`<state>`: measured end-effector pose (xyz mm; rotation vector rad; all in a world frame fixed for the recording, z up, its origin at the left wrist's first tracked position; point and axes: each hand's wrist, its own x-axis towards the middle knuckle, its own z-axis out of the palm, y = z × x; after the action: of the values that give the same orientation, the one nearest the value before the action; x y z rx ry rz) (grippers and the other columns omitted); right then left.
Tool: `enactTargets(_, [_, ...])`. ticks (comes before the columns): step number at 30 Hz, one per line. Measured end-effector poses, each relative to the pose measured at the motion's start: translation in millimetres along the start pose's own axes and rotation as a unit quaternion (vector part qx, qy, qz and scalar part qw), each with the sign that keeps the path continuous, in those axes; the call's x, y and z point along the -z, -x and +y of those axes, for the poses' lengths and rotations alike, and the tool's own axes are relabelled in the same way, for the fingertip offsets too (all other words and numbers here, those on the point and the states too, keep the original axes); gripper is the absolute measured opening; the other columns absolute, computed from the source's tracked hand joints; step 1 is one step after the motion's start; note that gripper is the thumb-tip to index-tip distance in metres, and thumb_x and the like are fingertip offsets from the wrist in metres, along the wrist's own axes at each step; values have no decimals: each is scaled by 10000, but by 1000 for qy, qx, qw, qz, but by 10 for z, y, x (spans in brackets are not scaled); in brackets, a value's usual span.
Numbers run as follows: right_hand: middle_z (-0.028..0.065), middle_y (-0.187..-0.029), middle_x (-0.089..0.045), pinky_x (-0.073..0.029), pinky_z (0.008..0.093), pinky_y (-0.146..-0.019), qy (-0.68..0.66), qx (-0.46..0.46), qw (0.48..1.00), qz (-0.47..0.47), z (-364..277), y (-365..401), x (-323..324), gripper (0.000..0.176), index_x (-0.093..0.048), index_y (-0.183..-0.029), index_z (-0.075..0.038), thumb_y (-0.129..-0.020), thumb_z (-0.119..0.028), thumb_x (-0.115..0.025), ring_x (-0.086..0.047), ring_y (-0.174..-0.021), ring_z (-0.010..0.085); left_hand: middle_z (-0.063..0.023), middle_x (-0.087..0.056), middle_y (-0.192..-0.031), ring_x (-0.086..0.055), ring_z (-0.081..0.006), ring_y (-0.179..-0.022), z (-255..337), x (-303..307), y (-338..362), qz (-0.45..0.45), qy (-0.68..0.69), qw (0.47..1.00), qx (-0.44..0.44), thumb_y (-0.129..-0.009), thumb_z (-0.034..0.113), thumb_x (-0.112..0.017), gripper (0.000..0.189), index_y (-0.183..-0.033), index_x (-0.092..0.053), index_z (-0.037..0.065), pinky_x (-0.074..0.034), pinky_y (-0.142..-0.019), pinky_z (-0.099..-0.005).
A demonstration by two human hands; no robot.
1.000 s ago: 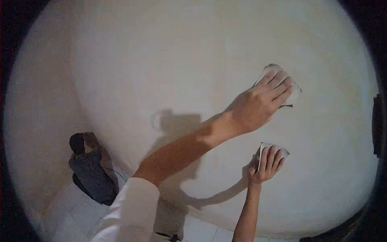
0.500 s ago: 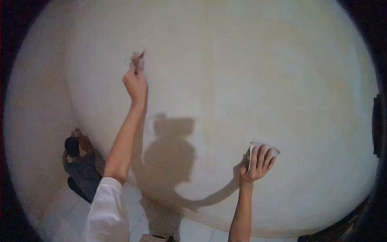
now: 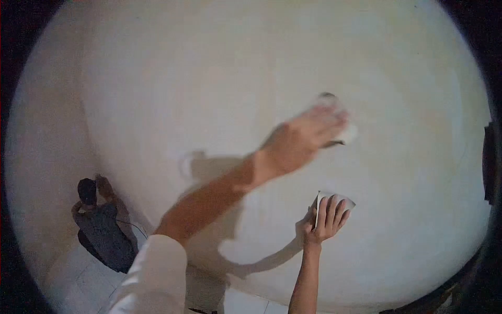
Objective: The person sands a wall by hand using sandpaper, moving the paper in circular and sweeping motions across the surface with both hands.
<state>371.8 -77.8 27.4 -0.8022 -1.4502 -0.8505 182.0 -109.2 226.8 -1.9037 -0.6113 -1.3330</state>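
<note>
White sleeve [image 3: 154, 277] nearest, on the left arm. Right hand [image 3: 325, 222]: fingers flat and together, pinning a folded sandpaper sheet [image 3: 348, 201] against the wall [image 3: 209, 78]. Left hand [image 3: 300, 138], blurred: fingers spread flat over a second sandpaper sheet [image 3: 349, 133], higher on the wall.

Judged light, thin and limp, gritty on one face. It would slip or crease unless held under the whole palm, with the fingertips short of the leading edge. Farthest, another person [image 3: 102, 233] crouches on the tiled floor [image 3: 78, 277].
</note>
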Motion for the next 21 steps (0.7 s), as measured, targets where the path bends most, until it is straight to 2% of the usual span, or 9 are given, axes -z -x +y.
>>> enactTargets(3, [114, -1264, -596, -221, 536, -1112, 14, 27, 999, 21, 1, -24, -35, 462, -677, -1113, -80, -937, -357, -351, -456, -1278, 363, -142, -605, -1212, -551, -300, -1173, -559, 444, 381, 23, -24, 999, -2, -797, 26, -589, 402, -1197, -594, 62, -449, -1001, -385])
enactTargets(5, [111, -1268, -594, -222, 539, -1111, -9, 27, 999, 40, -56, -73, -6, 412, -676, -1117, -81, -926, -322, -401, -458, -1278, 359, -164, -614, -1196, -587, -283, -1126, -866, 831, 777, 68, -62, 981, 172, -836, -26, -536, 327, -1156, -596, 2, -463, -982, -379])
enactTargets(6, [111, -1268, -594, -222, 539, -1111, -10, 25, 999, 38, -56, -69, 2, 412, -676, -1117, -81, -926, -322, -401, -458, -1278, 359, -130, -616, -1221, -588, -201, -1117, -904, 1047, 901, 126, 36, 940, 316, -915, 6, -488, 305, -1206, -576, -7, -432, -1001, -331])
enactTargets(8, [139, -1267, -588, -218, 540, -1109, -9, 14, 1000, 23, -63, -60, -4, 458, -651, -1153, -57, -950, -363, -379, -447, -1280, 382, -101, -620, -1227, -559, -139, -1125, -980, 1295, 1083, 194, -68, 843, 497, -974, 52, -442, 316, -1270, -548, 16, -388, -1018, -282])
enactTargets(12, [136, -1280, -581, -219, 541, -1108, 27, 19, 999, -2, -43, -59, 3, 436, -649, -1159, -58, -946, -322, -376, -441, -1284, 385, -115, -619, -1225, -544, -122, -1137, -1136, 1082, 1490, 246, -137, 812, 511, -996, 104, -429, 334, -1310, -518, 34, -357, -1029, -262])
enactTargets(14, [133, -1306, -562, -219, 541, -1107, 23, 35, 999, 21, -52, -75, 9, 393, -637, -1178, -58, -918, -264, -428, -435, -1289, 382, -136, -628, -1203, -571, -180, -1143, -984, 740, 1443, 300, -94, 864, 393, -995, 127, -415, 326, -1265, -554, 11, -386, -1024, -290])
enactTargets(16, [132, -1318, -552, -222, 543, -1105, 7, 41, 999, 18, -54, -83, 33, 391, -630, -1187, -56, -919, -265, -438, -434, -1291, 382, -159, -627, -1186, -577, -270, -1155, -683, 532, 1299, 189, -173, 946, 198, -924, 57, -466, 324, -1224, -576, 4, -421, -1013, -338])
enactTargets(17, [130, -1329, -543, -224, 544, -1103, -7, 44, 999, 15, -45, -87, 42, 390, -624, -1196, -55, -920, -266, -448, -432, -1292, 381, -179, -616, -1181, -553, -336, -1167, -461, 361, 1238, 100, -213, 951, 202, -805, -19, -525, 400, -1201, -578, 7, -445, -1000, -393])
enactTargets(21, [130, -1329, -543, -228, 547, -1100, 7, 37, 999, 5, -58, -74, 33, 418, -617, -1206, -54, -934, -298, -415, -432, -1292, 381, -99, -566, -1299, -522, -284, -1223, 236, 92, 862, -27, -42, 994, 99, -744, -42, -543, 501, -1228, -597, 76, -399, -1052, -434])
